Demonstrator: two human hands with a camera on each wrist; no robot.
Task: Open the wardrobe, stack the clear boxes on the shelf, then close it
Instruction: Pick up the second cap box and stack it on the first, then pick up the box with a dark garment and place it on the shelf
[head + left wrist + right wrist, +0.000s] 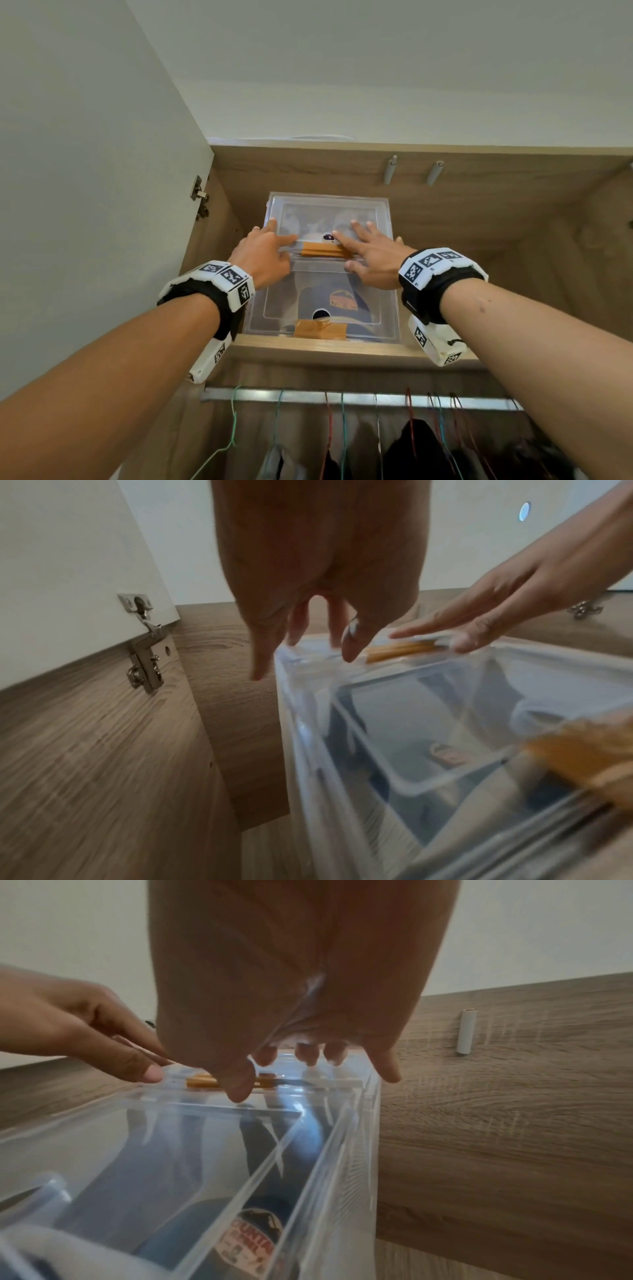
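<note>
The wardrobe (513,192) stands open, and two clear boxes (325,267) sit stacked on its shelf (308,349). Left hand (263,255) and right hand (371,255) lie flat on the upper box's front, fingers straight, gripping nothing — likely pushing it flush above the lower one.

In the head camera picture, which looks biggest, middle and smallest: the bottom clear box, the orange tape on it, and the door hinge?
1. bottom clear box, by far the largest.
2. orange tape on its front.
3. door hinge, smallest; it sits higher and further off, so its true size is unsure.
</note>
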